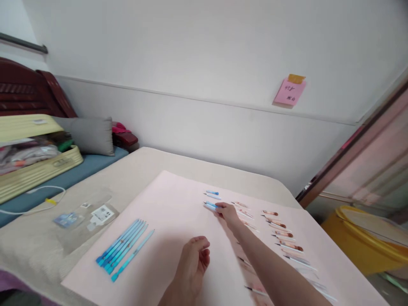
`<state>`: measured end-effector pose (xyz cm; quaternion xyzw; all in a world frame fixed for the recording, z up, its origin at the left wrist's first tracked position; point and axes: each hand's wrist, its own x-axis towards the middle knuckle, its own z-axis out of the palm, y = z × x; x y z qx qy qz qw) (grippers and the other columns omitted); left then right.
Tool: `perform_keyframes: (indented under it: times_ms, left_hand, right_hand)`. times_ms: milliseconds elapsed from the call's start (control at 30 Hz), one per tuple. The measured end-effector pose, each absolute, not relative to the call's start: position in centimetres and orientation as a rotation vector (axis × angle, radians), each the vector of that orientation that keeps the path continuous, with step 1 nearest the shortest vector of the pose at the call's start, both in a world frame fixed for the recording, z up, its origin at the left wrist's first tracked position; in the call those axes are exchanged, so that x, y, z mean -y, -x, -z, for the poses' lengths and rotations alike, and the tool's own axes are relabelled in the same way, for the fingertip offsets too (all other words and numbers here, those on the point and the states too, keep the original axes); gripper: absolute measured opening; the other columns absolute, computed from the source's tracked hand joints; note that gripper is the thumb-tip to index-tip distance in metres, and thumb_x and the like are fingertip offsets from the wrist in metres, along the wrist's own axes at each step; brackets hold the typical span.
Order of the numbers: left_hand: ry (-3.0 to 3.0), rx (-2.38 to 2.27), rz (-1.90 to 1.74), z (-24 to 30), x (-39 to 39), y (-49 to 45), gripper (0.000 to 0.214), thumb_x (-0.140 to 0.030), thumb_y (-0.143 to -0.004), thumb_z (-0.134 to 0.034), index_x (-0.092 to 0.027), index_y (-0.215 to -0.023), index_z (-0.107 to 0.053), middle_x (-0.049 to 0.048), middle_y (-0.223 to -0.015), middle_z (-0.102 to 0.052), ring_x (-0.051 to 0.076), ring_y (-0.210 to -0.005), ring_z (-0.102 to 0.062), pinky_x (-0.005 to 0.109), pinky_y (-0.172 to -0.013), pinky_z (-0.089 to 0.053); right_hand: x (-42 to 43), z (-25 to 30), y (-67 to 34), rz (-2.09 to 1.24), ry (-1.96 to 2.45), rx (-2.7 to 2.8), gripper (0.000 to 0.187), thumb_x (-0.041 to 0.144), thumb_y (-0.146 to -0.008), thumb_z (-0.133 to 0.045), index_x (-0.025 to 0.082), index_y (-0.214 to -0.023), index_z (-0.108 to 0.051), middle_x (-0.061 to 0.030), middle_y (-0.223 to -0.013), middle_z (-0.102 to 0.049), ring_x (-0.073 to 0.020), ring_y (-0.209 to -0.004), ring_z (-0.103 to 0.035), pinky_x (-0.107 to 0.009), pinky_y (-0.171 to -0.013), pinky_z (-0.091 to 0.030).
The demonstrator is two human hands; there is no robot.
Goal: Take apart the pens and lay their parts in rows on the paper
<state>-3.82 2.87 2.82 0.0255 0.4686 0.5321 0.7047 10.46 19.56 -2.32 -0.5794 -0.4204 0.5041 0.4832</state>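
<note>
My right hand (228, 212) reaches to the middle of the pink sheet (168, 204), with its fingers pinched on the end of a blue-and-white pen (211, 205) that has a dark tip. Just beyond that lie another white pen (212, 196) and a short blue piece (212, 192). Nearer to me, my left hand (194, 257) hovers over the sheet, its fingers loosely curled with a gap and nothing visible in them. To its left, several light-blue pens (126, 244) lie side by side, their wide blue ends towards me.
Rows of white pens with brown parts (288, 246) lie on the right, partly behind my right forearm. Clear plastic packaging (102, 214) rests on the beige bed cover (38, 242) at left. A yellow bin (360, 242) stands at right. The wall (204, 123) rises behind.
</note>
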Motion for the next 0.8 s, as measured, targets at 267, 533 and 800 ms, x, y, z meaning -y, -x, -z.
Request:
perform_keyframes:
  times_ms: [267, 533, 800]
  left_hand:
    - [-0.004, -0.970, -1.189, -2.3, -3.9, 5.0, 0.020, -0.014, -0.058, -0.071, -0.015, -0.074, -0.058, 0.0026, -0.072, -0.062, 0.005, -0.054, -0.053, 0.015, -0.047, -0.042]
    - [0.002, -0.977, -1.193, -2.3, -4.3, 5.1, 0.020, -0.013, -0.059, -0.069, -0.014, -0.076, -0.060, 0.0041, -0.073, -0.064, 0.005, -0.054, -0.053, 0.015, -0.046, -0.042]
    - [-0.027, -0.948, -1.204, -3.5, -3.8, 5.4, 0.014, -0.017, -0.061, -0.069, -0.013, -0.071, -0.059, 0.0041, -0.071, -0.063, 0.005, -0.054, -0.053, 0.014, -0.048, -0.043]
  right_hand:
    - [-24.3, 4.9, -12.0, -1.057, 1.550, 1.282, 0.028, 0.020, -0.054, -0.062, 0.011, -0.079, -0.071, -0.0016, -0.055, -0.060, -0.0153, -0.054, -0.054, -0.029, -0.057, -0.043]
    - [-24.6, 5.1, -12.3, -0.789, 1.653, 1.476, 0.029, 0.019, -0.054, -0.060, 0.016, -0.080, -0.072, -0.0073, -0.084, -0.069, -0.0234, -0.085, -0.059, -0.032, -0.080, -0.041]
    - [-16.4, 1.3, -11.4, -0.834, 1.581, 1.483, 0.037, 0.036, -0.069, -0.055, 0.013, -0.094, -0.068, -0.0089, -0.085, -0.068, -0.0206, -0.072, -0.059, -0.033, -0.068, -0.046]
